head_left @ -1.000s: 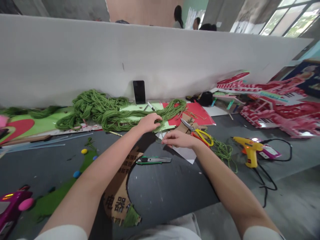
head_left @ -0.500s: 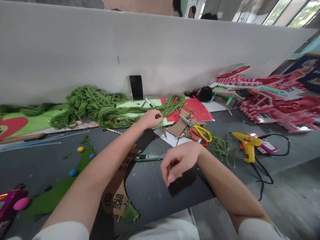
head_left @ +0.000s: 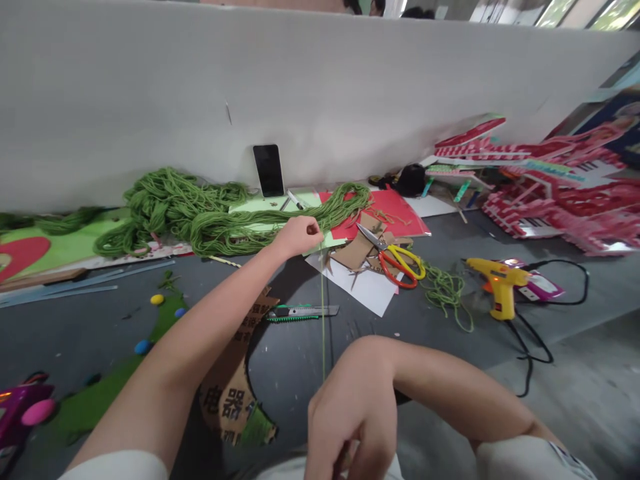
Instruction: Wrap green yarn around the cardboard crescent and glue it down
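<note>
A single strand of green yarn (head_left: 323,307) runs taut between my two hands over the dark table. My left hand (head_left: 299,235) pinches its far end, just in front of the long green yarn skein (head_left: 240,227). Close to my body, my right hand (head_left: 356,407) is closed on the near end; its fingertips are partly hidden below. Behind the strand lies a utility knife (head_left: 303,312) with its blade out. Left of it, partly under my left forearm, is a curved piece of printed cardboard (head_left: 233,393) with green yarn glued on one end.
Scissors (head_left: 387,255) rest on cardboard scraps and white paper. Right of them are loose yarn (head_left: 447,293) and a yellow glue gun (head_left: 501,283) with a black cord. A phone (head_left: 269,171) leans on the white partition (head_left: 320,100). A green yarn-covered shape (head_left: 105,393) lies left.
My right hand has pulled back toward my body and down, drawing the yarn strand out straight. My left hand stays near the skein. The view has tilted slightly down.
</note>
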The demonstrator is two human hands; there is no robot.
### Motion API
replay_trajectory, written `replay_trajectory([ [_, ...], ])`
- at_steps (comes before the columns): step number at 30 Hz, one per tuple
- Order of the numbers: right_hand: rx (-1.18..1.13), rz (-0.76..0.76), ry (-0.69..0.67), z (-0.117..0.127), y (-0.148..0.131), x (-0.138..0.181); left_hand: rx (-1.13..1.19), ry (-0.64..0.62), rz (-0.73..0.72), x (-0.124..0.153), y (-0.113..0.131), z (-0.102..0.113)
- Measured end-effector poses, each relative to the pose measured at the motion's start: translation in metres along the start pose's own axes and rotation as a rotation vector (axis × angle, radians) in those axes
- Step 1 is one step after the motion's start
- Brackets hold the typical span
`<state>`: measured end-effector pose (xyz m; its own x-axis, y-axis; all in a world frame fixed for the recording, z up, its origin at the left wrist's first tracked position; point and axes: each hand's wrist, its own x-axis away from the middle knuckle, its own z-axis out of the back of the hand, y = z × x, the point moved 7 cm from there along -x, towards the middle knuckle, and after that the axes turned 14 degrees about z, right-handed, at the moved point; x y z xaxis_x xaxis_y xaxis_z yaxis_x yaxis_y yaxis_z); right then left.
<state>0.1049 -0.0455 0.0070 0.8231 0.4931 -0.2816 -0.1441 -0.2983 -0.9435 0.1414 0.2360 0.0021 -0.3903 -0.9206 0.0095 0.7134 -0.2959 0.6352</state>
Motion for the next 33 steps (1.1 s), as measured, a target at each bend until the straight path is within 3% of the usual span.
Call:
replay_trajectory([
  [7,0.046,-0.054,0.194,0.004,-0.016,0.006,0.054,-0.036,-0.014,-0.017,0.003,-0.013],
  [16,0.071,0.017,0.212,0.007,-0.03,0.003,0.002,-0.046,0.076,-0.032,-0.022,-0.016],
  [28,0.099,-0.111,0.174,0.008,-0.01,0.004,0.073,-0.067,0.135,-0.028,-0.017,-0.017],
  [33,0.262,-0.168,0.257,0.006,-0.021,0.03,0.243,0.002,0.17,-0.033,-0.013,-0.007],
])
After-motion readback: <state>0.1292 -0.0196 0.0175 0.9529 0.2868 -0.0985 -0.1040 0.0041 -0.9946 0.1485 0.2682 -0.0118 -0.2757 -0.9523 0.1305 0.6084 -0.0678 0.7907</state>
